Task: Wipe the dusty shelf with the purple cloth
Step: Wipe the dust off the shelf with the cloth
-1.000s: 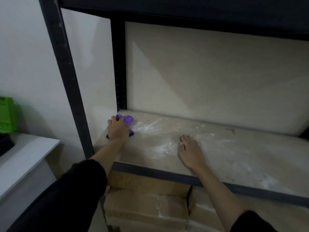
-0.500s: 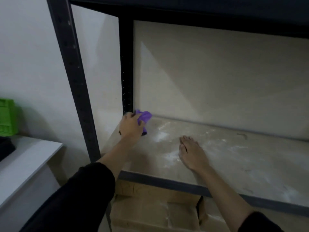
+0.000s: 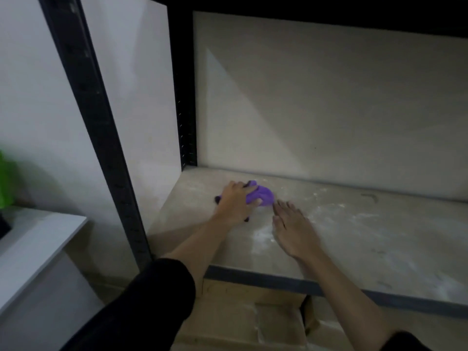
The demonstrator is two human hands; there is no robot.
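A beige shelf board [image 3: 367, 239] in a black metal rack carries streaks of white dust, thickest beside my right hand and toward the right. My left hand [image 3: 235, 202] presses the bunched purple cloth [image 3: 262, 196] onto the board near its back left part. Most of the cloth shows to the right of my fingers. My right hand [image 3: 293, 229] lies flat on the board, palm down, fingers apart, its fingertips close to the cloth.
A black upright post [image 3: 101, 138] stands at the front left of the rack, another [image 3: 187, 97] at the back left corner. Cardboard boxes [image 3: 243, 317] sit under the shelf. A white tabletop [image 3: 33, 244] with a green object [image 3: 6, 183] is at the left.
My left hand has slid the cloth from the back left corner to the right, toward my right hand. The right hand has stayed flat on the board.
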